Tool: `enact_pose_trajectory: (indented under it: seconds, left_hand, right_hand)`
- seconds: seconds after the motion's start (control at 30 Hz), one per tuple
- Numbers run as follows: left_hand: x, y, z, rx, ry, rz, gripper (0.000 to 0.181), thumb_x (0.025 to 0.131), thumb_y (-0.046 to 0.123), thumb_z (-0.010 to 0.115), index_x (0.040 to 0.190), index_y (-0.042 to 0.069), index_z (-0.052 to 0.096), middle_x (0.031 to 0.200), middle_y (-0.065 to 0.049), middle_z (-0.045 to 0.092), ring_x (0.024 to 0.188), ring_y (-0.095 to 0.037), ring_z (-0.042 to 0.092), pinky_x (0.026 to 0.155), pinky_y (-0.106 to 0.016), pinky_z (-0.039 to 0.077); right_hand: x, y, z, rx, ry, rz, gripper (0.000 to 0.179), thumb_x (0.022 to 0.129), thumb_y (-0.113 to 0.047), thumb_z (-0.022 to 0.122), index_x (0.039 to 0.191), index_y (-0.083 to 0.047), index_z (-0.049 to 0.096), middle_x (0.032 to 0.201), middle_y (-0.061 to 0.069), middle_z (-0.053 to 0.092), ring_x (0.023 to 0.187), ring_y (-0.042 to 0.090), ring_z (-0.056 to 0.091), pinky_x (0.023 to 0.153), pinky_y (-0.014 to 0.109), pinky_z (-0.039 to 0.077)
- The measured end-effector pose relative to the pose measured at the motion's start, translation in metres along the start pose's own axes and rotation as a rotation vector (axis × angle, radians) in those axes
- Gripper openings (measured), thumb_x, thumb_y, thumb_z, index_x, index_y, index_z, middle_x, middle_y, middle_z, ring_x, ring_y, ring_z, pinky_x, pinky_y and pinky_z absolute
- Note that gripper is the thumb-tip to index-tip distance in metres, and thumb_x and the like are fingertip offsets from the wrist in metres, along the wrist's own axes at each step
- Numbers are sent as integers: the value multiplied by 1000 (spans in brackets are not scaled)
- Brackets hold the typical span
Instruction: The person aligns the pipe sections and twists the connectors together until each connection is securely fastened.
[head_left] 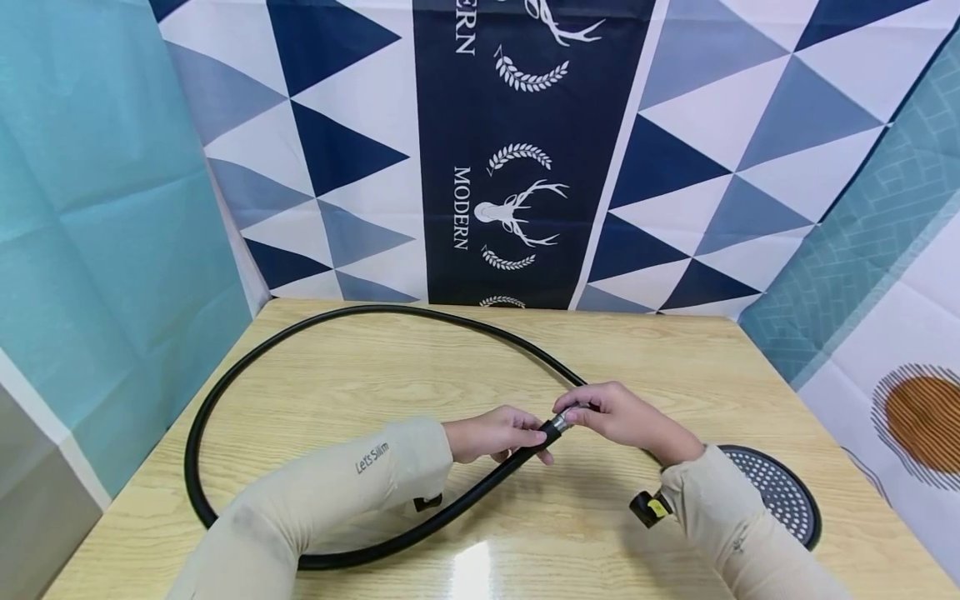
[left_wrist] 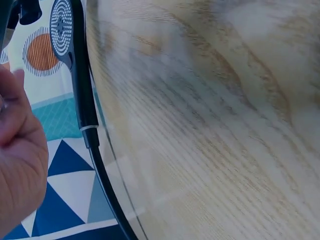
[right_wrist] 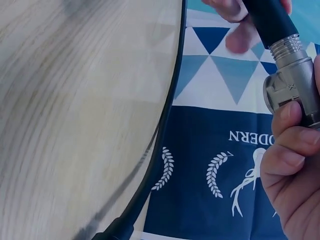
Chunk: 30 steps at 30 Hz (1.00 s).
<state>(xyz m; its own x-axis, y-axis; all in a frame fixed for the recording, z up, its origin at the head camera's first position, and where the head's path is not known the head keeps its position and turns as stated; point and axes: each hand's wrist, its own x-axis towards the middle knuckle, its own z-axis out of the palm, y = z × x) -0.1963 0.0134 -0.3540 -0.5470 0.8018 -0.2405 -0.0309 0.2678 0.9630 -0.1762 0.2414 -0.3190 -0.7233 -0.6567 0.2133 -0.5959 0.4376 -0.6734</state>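
A long black shower hose (head_left: pixel 382 550) loops across the table. Near the middle, my left hand (head_left: pixel 495 435) grips its thick black end (head_left: pixel 536 439) between thumb and fingers. My right hand (head_left: pixel 618 414) pinches a silver metal valve (right_wrist: pixel 295 82) with a small knob on its side. In the right wrist view, threads (right_wrist: pixel 286 46) show between the valve and the black hose end (right_wrist: pixel 270 22), the two in line with each other. A black handheld shower head (left_wrist: pixel 67 35) with a grey dotted face lies at the right, partly behind my right sleeve in the head view.
The wooden table (head_left: pixel 360 375) backs onto a patterned cloth (head_left: pixel 352 150), with more cloth hanging at both sides. The hose's far arc runs along the table's back edge. Under my right wrist sits a black piece with a yellow mark (head_left: pixel 650 508).
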Motion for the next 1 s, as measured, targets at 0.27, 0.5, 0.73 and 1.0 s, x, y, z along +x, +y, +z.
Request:
enact_pose_trajectory:
  seconds: [0.27, 0.5, 0.73, 1.0]
  left_hand:
    - [-2, -5, -6, -3, -61, 9, 35, 104, 16, 42, 122, -12, 54, 101, -18, 71, 66, -8, 45, 57, -20, 37]
    - [2, -3, -6, 87, -6, 61, 27, 103, 9, 46, 108, -15, 57, 78, -1, 66, 54, -5, 40, 52, -18, 34]
    - [1, 4, -4, 200, 54, 110, 21, 100, 7, 51, 98, -11, 61, 77, -10, 66, 67, -5, 47, 64, -16, 38]
    - [2, 7, -1, 256, 96, 102, 17, 96, 7, 59, 97, -9, 65, 74, -10, 67, 63, -4, 49, 61, -16, 38]
  right_hand:
    - [3, 1, 1, -33, 14, 5, 11, 93, 3, 59, 101, 8, 66, 85, 10, 68, 69, 1, 48, 58, 24, 43]
    - [3, -1, 0, -36, 7, 63, 14, 94, 0, 59, 102, 9, 66, 88, 11, 69, 68, 1, 47, 59, 24, 42]
    - [3, -1, -2, -5, 8, 113, 13, 91, -1, 64, 102, 5, 67, 73, -4, 59, 57, 0, 41, 51, 23, 38]
    - [2, -1, -3, 16, -16, 128, 14, 90, -2, 66, 103, 4, 67, 74, -5, 58, 56, 1, 40, 50, 22, 37]
